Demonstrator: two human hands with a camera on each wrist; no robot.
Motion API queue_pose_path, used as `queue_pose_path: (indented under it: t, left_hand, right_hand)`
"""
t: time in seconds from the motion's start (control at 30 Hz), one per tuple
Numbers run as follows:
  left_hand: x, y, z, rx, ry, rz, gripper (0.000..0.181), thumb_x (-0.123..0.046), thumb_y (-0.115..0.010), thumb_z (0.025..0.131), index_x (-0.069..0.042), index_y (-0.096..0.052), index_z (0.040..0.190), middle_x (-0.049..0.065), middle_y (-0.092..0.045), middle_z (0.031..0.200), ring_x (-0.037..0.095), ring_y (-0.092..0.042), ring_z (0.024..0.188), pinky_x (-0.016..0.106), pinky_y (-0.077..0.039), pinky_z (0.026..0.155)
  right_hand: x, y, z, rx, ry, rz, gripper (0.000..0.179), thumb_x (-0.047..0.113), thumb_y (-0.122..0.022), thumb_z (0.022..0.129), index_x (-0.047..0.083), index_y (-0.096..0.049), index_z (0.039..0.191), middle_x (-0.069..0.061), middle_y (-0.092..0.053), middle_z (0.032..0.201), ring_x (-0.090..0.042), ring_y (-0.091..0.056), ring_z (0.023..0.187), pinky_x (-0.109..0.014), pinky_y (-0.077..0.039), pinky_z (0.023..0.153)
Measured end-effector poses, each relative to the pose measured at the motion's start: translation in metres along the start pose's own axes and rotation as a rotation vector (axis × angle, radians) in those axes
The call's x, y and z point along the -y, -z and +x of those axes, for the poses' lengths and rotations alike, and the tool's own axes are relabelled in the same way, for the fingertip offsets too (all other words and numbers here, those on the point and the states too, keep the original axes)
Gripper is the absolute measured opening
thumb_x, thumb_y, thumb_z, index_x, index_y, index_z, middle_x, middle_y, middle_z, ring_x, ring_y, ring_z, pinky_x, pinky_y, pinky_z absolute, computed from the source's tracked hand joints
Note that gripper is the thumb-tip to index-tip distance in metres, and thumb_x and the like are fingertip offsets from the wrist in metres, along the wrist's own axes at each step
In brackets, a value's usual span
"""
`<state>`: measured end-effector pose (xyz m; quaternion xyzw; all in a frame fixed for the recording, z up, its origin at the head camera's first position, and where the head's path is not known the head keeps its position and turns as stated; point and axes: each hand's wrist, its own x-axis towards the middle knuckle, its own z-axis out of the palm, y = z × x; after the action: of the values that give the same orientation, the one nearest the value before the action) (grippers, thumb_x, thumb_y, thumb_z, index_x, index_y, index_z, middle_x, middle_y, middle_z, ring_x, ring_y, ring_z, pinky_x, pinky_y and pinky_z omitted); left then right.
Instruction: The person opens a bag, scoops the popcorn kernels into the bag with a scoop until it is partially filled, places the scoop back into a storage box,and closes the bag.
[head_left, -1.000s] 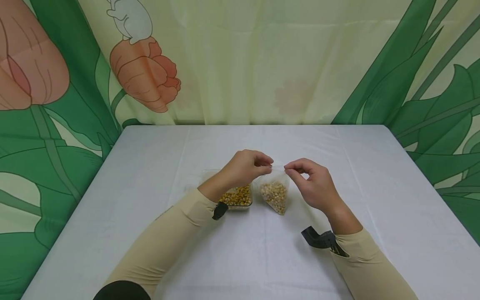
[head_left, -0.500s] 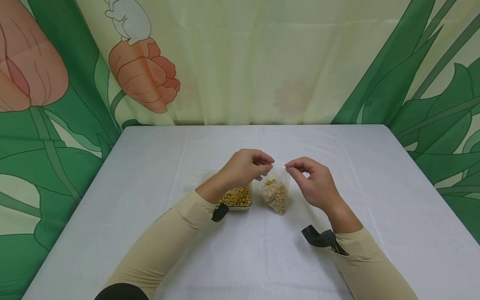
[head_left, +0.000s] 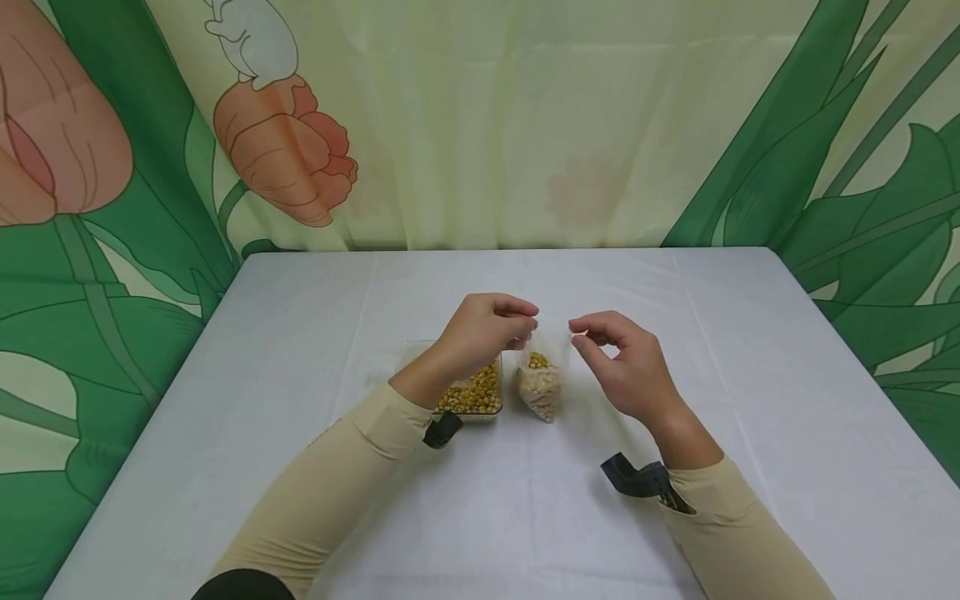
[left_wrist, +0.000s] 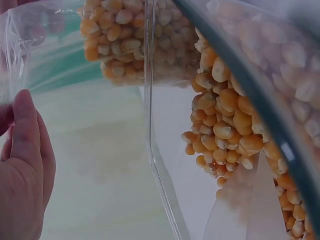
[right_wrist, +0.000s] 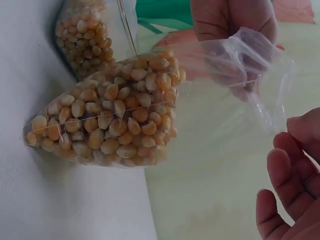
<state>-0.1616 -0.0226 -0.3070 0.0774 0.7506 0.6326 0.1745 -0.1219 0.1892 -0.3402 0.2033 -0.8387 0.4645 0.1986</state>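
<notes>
A clear plastic bag [head_left: 543, 390], partly filled with corn kernels [right_wrist: 115, 112], hangs with its lower tip near the white table. My left hand [head_left: 487, 329] pinches the bag's upper edge. To the right, my right hand [head_left: 618, 358] has its thumb and index finger slightly apart, close beside the bag's mouth, with the fingers loosely bent. A clear rectangular container [head_left: 501, 407] of yellow corn kernels stands left of the bag, partly hidden under my left wrist. In the left wrist view, the container's rim [left_wrist: 235, 60] crosses the picture and kernels show behind it.
The table [head_left: 450, 517] wears a white cloth. Behind it hangs a curtain [head_left: 480, 125] printed with leaves and flowers. Black wrist cameras sit on both wrists, the right camera [head_left: 637, 477] standing out over the table.
The bag has shifted left and swung slightly away from my right hand, whose thumb and index finger have parted from its edge. My left hand has moved a little left and up.
</notes>
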Motion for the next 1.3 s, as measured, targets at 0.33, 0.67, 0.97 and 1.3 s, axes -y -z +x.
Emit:
queue_pose_path:
  t: [0.33,0.67,0.97,1.3]
  left_hand:
    - [0.001,0.000,0.000,-0.033,0.000,-0.026,0.021,-0.010,-0.065,0.097,-0.001,-0.070,0.116,0.013,-0.068,0.111,0.029,-0.066,0.099,0.030,-0.057,0.085]
    - [0.000,0.001,0.003,-0.082,0.014,-0.020,0.020,-0.007,-0.064,0.097,0.000,-0.070,0.115,0.010,-0.069,0.106,0.020,-0.066,0.087,0.029,-0.057,0.083]
    - [-0.002,0.004,0.002,-0.104,0.029,0.044,0.022,-0.009,-0.063,0.097,0.000,-0.069,0.117,0.010,-0.068,0.105,0.022,-0.067,0.091,0.032,-0.057,0.085]
    - [-0.003,0.009,-0.002,-0.125,0.054,0.128,0.019,-0.011,-0.062,0.098,-0.005,-0.071,0.113,0.007,-0.069,0.101,0.025,-0.066,0.095,0.043,-0.055,0.088]
  right_hand:
    - [0.001,-0.007,-0.006,-0.019,0.342,-0.094,0.047,0.038,-0.084,0.082,-0.002,-0.067,0.099,-0.008,-0.064,0.092,-0.019,-0.053,0.074,-0.020,-0.042,0.065]
    - [-0.003,-0.012,-0.011,-0.045,0.219,-0.165,0.031,-0.003,-0.087,0.070,0.002,-0.062,0.088,-0.006,-0.060,0.078,-0.019,-0.056,0.067,-0.023,-0.045,0.060]
    - [0.000,-0.008,-0.013,0.010,0.083,-0.179,0.020,-0.004,-0.081,0.078,0.006,-0.064,0.082,0.002,-0.066,0.073,-0.014,-0.061,0.066,-0.032,-0.052,0.058]
    - [0.001,0.000,-0.007,-0.062,0.081,-0.110,0.019,-0.012,-0.076,0.080,0.004,-0.066,0.082,0.000,-0.068,0.078,-0.011,-0.059,0.069,-0.013,-0.043,0.065]
